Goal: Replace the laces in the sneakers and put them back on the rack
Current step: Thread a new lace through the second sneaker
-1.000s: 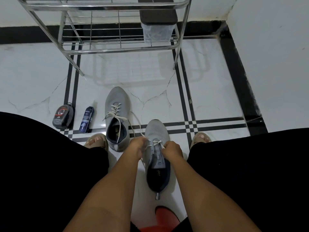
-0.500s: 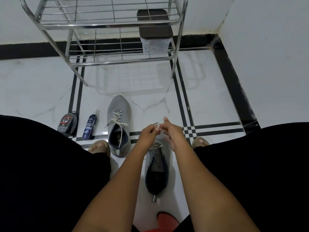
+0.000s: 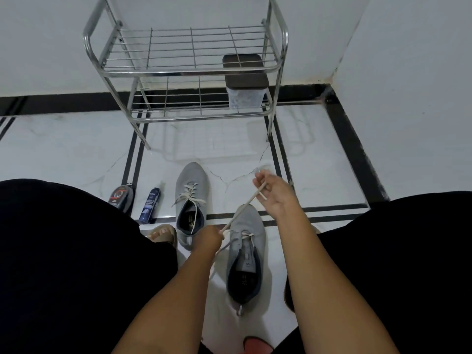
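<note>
A pale lace (image 3: 244,206) is stretched taut between the left hand (image 3: 207,238), which pinches its lower run, and the right hand (image 3: 274,198), which pinches it nearer the tip. It is judged light, limp and slippery, best gripped close to the end. Below the hands lies the half-laced sneaker (image 3: 245,254); beyond the left hand a laced sneaker (image 3: 192,198). The rack (image 3: 189,70) stands farther off, unobstructed.

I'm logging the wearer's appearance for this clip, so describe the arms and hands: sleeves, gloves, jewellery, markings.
Both forearms are bare as far as the bottom edge of the picture, with no sleeve in view. The left hand and the right hand wear no gloves. No ring, watch, bracelet or marking shows on either hand or wrist.
</note>
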A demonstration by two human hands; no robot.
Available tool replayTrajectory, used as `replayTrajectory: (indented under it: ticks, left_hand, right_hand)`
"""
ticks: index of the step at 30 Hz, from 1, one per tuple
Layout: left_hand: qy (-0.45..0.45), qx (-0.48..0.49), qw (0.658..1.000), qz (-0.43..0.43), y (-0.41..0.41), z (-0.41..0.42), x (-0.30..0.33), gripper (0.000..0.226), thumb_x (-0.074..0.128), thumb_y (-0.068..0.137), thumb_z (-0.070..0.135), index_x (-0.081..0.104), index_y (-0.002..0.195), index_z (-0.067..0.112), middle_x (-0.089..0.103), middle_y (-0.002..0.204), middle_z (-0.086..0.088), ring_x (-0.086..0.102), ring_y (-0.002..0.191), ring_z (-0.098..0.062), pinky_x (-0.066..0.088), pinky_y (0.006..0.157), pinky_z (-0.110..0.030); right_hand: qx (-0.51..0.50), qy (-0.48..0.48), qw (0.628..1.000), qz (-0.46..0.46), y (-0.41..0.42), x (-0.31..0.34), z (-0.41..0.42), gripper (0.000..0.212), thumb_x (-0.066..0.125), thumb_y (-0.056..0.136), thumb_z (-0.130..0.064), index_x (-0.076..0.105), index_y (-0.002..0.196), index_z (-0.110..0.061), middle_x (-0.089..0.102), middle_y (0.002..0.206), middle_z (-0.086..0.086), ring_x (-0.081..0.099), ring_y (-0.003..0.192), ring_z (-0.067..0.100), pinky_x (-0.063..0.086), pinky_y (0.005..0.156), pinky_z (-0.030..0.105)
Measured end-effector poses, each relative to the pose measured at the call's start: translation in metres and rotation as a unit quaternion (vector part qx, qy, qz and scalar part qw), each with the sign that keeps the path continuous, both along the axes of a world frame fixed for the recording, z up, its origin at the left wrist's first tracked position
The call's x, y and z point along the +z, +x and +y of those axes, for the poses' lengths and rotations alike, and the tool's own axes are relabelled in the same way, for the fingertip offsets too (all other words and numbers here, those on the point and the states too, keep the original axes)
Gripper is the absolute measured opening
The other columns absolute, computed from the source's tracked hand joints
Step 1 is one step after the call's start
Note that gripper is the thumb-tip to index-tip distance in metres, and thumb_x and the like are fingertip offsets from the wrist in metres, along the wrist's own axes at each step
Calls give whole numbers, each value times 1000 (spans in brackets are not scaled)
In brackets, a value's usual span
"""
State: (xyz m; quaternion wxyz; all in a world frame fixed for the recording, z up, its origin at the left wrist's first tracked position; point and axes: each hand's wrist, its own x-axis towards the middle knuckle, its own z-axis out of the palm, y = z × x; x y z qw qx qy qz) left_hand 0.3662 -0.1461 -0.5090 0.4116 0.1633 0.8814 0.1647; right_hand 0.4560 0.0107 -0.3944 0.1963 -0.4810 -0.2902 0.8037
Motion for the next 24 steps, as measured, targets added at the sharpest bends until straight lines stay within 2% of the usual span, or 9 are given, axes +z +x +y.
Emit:
replayTrajectory:
  ticks: [3, 6, 8, 10, 11, 13, 16, 20, 24]
  left_hand:
    - [-78, 42, 996, -20, 5, -28, -23, 29, 53, 93, 17, 65, 117, 5, 64, 120, -14, 60, 111, -31, 48, 87, -33]
    - [-83, 31, 996, 6, 14, -21, -14, 31, 47, 94, 12, 62, 119, 3, 61, 125, -16, 57, 115, -33, 47, 90, -36]
    - [-11, 26, 995, 100, 15, -2, 9, 29, 45, 94, 13, 60, 118, 8, 55, 125, -15, 54, 115, -34, 44, 88, -37]
    - [151, 25, 974, 165, 15, 21, 40, 29, 42, 97, 15, 58, 121, 12, 52, 126, -12, 52, 114, -29, 40, 89, -33]
    - [232, 18, 962, 144, 14, 32, 57, 30, 40, 99, 14, 58, 124, 14, 53, 128, -9, 52, 116, -26, 39, 92, -32]
    - [328, 35, 944, 7, 15, 51, 88, 32, 36, 103, 19, 53, 129, 19, 58, 125, -1, 53, 114, -16, 41, 94, -31]
    - [343, 56, 926, -146, 17, 55, 109, 26, 37, 103, 34, 57, 112, 21, 63, 100, 7, 55, 92, -3, 42, 78, -26]
    - [343, 42, 932, -105, 15, 49, 93, 24, 48, 99, 31, 65, 89, 17, 61, 85, 1, 51, 74, -8, 40, 66, -25]
    - [316, 65, 945, -55, 7, 46, 83, 20, 51, 98, 28, 63, 87, 15, 59, 77, 2, 52, 76, -15, 41, 72, -31]
  right_hand:
    - [-18, 97, 995, -16, 6, 24, 10, 14, 58, 96, -17, 69, 101, -10, 70, 88, 0, 65, 87, 12, 50, 91, 30]
    - [27, 219, 969, -115, 8, 35, 12, 21, 62, 93, -19, 70, 109, -8, 68, 99, -1, 59, 91, 12, 48, 88, 30]
    - [91, 306, 928, -195, 7, 33, 10, 27, 62, 93, -24, 71, 106, -2, 69, 103, 4, 57, 91, 14, 47, 85, 31]
    - [146, 327, 908, -217, 4, 26, 5, 31, 64, 92, -23, 69, 101, 6, 71, 100, 17, 62, 84, 22, 46, 73, 26]
    - [165, 316, 911, -208, 2, 25, 1, 29, 66, 91, -21, 70, 100, 6, 70, 96, 19, 64, 79, 23, 47, 68, 24]
    - [190, 303, 913, -197, 0, 25, -8, 21, 69, 88, -21, 72, 99, -3, 68, 82, 6, 59, 66, 12, 47, 59, 19]
    - [191, 317, 906, -204, -3, 25, -13, 15, 69, 87, -20, 69, 90, -6, 63, 70, -1, 56, 55, 5, 43, 49, 16]
    - [161, 353, 893, -229, 0, 27, -7, 27, 67, 88, -23, 68, 89, 4, 66, 78, 2, 55, 60, 13, 49, 60, 31]
    - [152, 344, 894, -245, 5, 30, 0, 10, 67, 88, -17, 69, 91, -8, 67, 81, 7, 61, 67, 14, 58, 73, 35]
